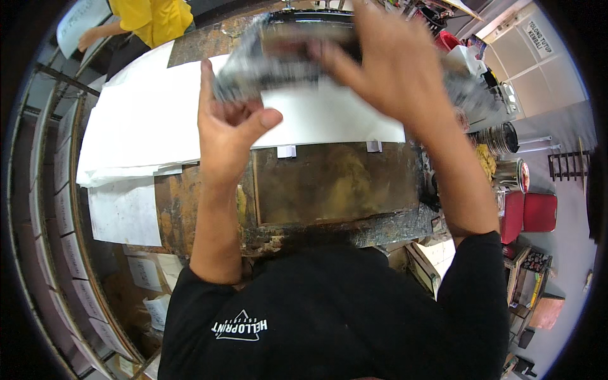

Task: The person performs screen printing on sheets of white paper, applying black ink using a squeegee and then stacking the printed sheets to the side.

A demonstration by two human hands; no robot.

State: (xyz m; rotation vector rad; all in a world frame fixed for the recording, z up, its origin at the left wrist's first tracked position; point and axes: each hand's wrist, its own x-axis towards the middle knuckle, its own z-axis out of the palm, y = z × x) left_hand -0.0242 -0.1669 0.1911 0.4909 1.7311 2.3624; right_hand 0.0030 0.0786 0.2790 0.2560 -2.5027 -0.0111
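A dark frame-like thing (244,69), its edge smeared with grey and black, is raised over the far part of the table and blurred by motion. My left hand (229,130) is at its near left corner, thumb and forefinger spread wide; the other fingers curl partly behind that corner. Over its right part is my right hand (402,76), smeared by motion, with its thumb pointing left across a brownish bar (304,41). Whether those fingers grip anything is unclear. Below lies a white sheet (329,117), with two small white tabs (287,152) along its near edge.
Stacked white paper (139,114) covers the table's left side. A stained brown board (335,183) lies nearest me. Shelving racks (69,209) line the left; a person in a yellow shirt (152,22) is at far left. Cans (510,174) and a red chair (538,212) stand right.
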